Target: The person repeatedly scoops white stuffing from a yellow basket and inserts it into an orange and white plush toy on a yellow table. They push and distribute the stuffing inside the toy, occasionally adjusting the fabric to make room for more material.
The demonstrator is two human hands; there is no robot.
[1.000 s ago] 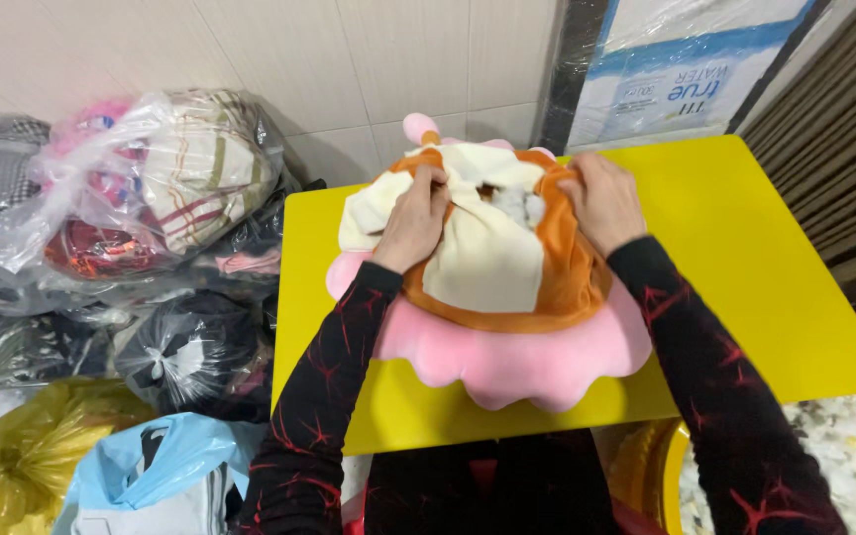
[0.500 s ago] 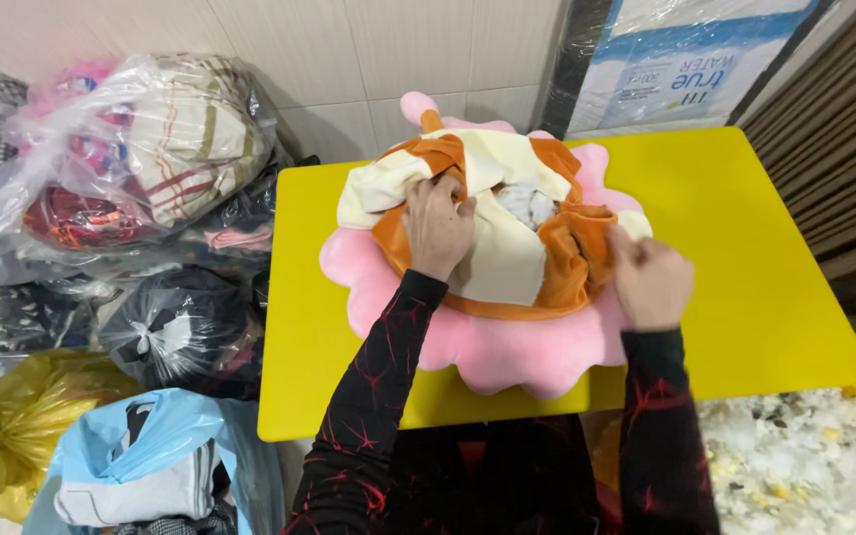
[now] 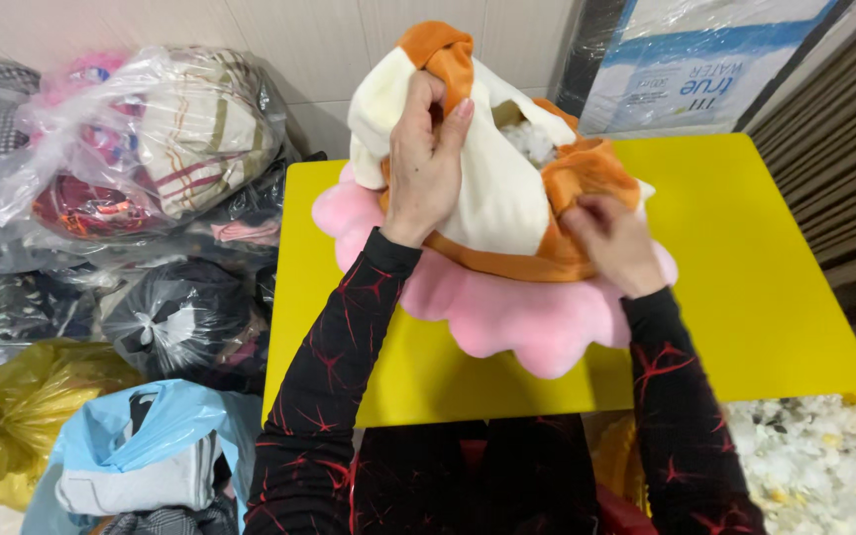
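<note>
Both hands (image 3: 426, 163) on plush toy (image 3: 502, 213) (tabletop)

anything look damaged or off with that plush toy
Yes. The plush toy has an open gap in its cream and orange top, and white stuffing shows through it. The left hand lifts the fabric at the gap while the right hand presses the orange side.

A soft orange-and-cream plush toy skin (image 3: 507, 198) with a pink scalloped plush rim (image 3: 507, 317) is held over a yellow table (image 3: 745, 277): its top edge is pinched by the left hand (image 3: 426, 163), its orange side gripped by the right hand (image 3: 611, 243). White stuffing (image 3: 530, 142) is exposed inside.
</note>
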